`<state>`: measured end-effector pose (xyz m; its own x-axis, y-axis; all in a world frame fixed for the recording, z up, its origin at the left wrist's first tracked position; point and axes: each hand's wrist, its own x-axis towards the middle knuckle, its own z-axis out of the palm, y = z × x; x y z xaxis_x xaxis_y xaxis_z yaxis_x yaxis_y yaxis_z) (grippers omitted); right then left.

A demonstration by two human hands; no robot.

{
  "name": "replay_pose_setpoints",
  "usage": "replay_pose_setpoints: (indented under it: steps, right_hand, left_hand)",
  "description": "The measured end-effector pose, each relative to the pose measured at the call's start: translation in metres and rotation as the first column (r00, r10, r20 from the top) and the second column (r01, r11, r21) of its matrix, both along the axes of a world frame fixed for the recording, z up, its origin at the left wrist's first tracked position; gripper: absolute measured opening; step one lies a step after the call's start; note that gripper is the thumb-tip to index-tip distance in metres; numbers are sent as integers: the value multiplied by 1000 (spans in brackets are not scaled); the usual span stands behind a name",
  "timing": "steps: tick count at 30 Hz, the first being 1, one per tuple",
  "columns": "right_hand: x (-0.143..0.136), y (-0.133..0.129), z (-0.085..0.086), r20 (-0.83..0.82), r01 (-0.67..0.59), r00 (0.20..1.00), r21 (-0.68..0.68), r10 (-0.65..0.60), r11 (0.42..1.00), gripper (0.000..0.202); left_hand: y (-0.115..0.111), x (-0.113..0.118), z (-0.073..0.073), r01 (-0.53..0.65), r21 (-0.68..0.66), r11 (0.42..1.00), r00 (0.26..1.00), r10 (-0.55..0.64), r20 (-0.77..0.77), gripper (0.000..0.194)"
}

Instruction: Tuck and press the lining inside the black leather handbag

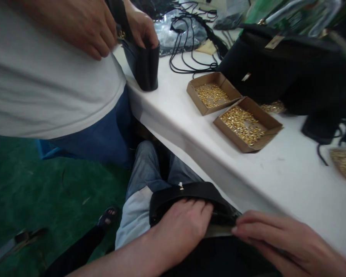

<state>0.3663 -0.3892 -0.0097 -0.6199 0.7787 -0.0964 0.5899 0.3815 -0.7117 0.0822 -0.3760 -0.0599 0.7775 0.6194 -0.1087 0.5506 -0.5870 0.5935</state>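
A black bag [190,189] lies on my lap with its mouth open and a small metal clasp on its front. Into that opening reaches my left hand [184,221], its fingertips hidden inside. My right hand [276,234] is at the bag's right edge, thumb and fingers pinched on the black rim. On the white table [178,123] in front, two cardboard boxes [200,104] [232,138] hold small gold metal pieces.
At the left, a person in a white shirt [52,84] handles a small black bag [144,67] at the table's edge. Large black bags [256,69] stand at the back right. Black cords [187,69] and plastic wrapping [164,32] lie farther back.
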Motion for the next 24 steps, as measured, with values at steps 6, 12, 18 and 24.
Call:
replay_pose_setpoints:
  steps: [6, 12, 18, 24]
  right_hand:
    - [-12, 9, 5, -51, 124, 990, -157, -134, 980, 17]
    - [-11, -1, 0, -4, 107, 994, -291, -114, 951, 17]
    - [-7, -10, -15, -45, 87, 995, -54, -89, 995, 23]
    - [-7, -12, -27, -33, 158, 987, 170, -154, 973, 24]
  left_hand:
    - [12, 12, -5, 29, -114, 993, 998, -35, -54, 16]
    - [26, 19, -16, -24, -205, 978, 999, 16, -43, 22]
    - [36, 20, -15, -64, -307, 950, 996, 77, 33, 24]
    - [44, 18, -15, -48, -353, 934, 980, 111, 162, 28]
